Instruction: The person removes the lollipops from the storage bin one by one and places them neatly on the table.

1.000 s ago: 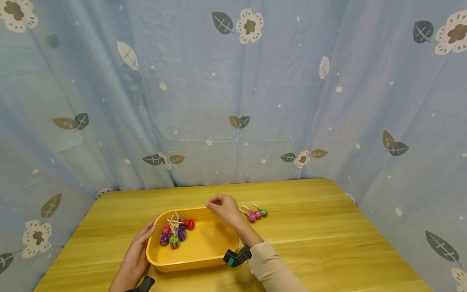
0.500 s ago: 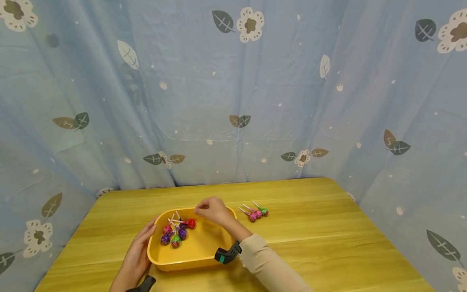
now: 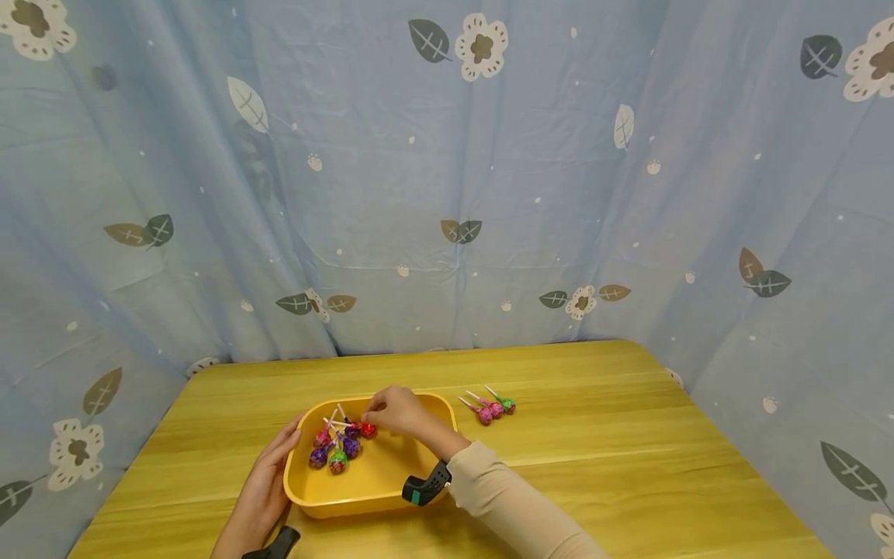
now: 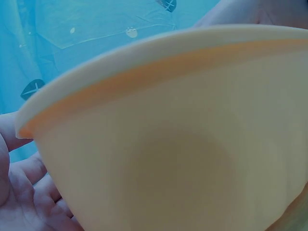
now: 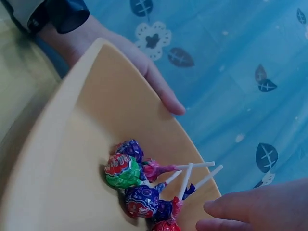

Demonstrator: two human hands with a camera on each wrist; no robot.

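A yellow plastic tray point(image 3: 380, 497) holds several wrapped lollipops at its left end: a green one point(image 3: 338, 463), purple ones point(image 3: 317, 456), a pink one point(image 3: 322, 438) and a red one point(image 3: 368, 430). Along the tray's outer left wall lies my left hand point(image 3: 268, 462), its fingertips at the rim. My right hand point(image 3: 398, 411) reaches down over the back rim, fingertips right by the red lollipop. In the right wrist view its fingers point(image 5: 231, 207) are slightly parted with nothing between them. White sticks point(image 5: 185, 178) point toward the back wall.
Three more lollipops point(image 3: 489, 411), two pink and one green, lie on the wooden table point(image 3: 628, 466) to the right of the tray. A blue patterned curtain point(image 3: 531, 171) hangs behind the table. Each wrist wears a black camera band point(image 3: 427, 485).
My right hand has moved left across the tray and lowered toward the red lollipop. The left hand and the tray have stayed nearly in place.
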